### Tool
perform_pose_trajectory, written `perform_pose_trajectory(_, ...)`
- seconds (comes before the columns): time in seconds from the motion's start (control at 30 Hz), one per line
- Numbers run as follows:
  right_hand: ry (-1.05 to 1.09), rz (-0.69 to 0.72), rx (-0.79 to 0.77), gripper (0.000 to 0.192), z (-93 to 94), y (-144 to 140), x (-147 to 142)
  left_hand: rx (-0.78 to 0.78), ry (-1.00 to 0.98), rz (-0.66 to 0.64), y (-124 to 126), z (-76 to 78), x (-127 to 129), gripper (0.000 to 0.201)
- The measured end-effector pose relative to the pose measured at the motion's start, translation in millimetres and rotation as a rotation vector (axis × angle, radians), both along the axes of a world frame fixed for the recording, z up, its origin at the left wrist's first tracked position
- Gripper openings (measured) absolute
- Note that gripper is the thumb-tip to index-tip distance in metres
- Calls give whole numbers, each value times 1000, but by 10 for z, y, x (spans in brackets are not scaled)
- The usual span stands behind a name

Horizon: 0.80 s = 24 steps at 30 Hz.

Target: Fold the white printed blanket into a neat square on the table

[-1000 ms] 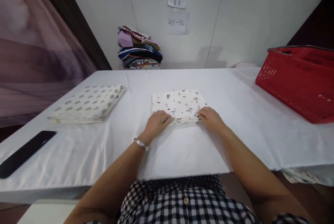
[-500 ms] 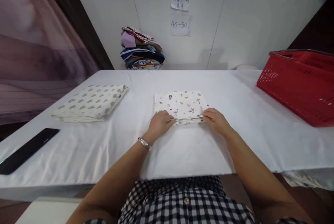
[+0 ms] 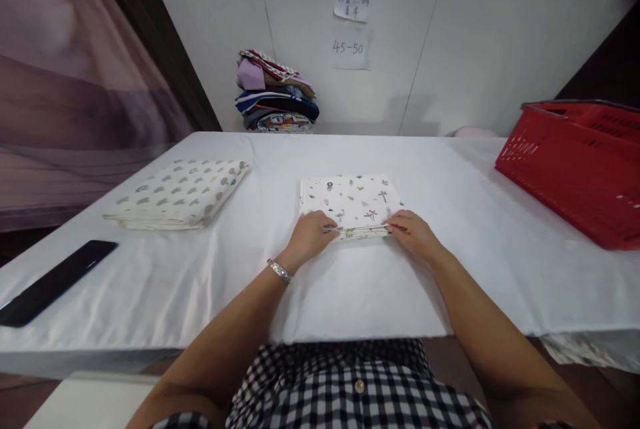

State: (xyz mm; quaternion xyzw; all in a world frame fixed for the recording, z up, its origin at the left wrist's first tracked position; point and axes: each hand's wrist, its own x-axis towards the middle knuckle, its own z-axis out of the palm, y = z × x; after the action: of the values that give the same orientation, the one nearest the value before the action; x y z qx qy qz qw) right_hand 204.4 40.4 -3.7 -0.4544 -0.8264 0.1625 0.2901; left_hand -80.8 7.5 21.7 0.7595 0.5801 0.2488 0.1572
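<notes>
Folded printed cloth (image 3: 350, 201), a soft flat square, lies mid-worktop (image 3: 350, 282); left hand (image 3: 310, 237) and right hand (image 3: 413, 234) pinch its near edge with closed fingers. Left of it: spotted folded cloth (image 3: 180, 192); right: red slotted basket (image 3: 575, 169).

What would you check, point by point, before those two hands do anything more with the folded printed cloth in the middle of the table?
1. Left hand on the near left corner of the printed cloth: ok.
2. Right hand on the near right corner: ok.
3. Layers pinched fully along the near edge: cannot tell, the fingertips hide it.
4. Cloth lies flat and square on the white table: ok.
5. Apart from the dotted folded cloth on the left: ok.
6. Apart from the red basket on the right and the black phone at the left edge: ok.
</notes>
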Motion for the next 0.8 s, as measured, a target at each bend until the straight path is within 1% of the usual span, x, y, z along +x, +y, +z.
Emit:
perform_pose_trajectory(0.2, 145, 8, -42, 16, -38, 29, -2, 39, 18, -43, 9, 22, 33, 17)
perform_pose_trajectory(0.4, 171, 8, -36, 17, -33, 21, -8, 139, 231, -93, 13, 41, 196, 18)
perform_pose_trajectory(0.47, 169, 18, -41, 18, -25, 15, -9, 151, 266, -109, 12, 51, 253, 18)
perform_pose_trajectory(0.63, 156, 13, -51, 18, -8, 3, -14, 113, 235, -120, 31, 54, 341, 20)
perform_pose_trajectory(0.8, 122, 16, -13, 18, -23, 6, -28, 85, 183, -126, 60, 35, 339, 22)
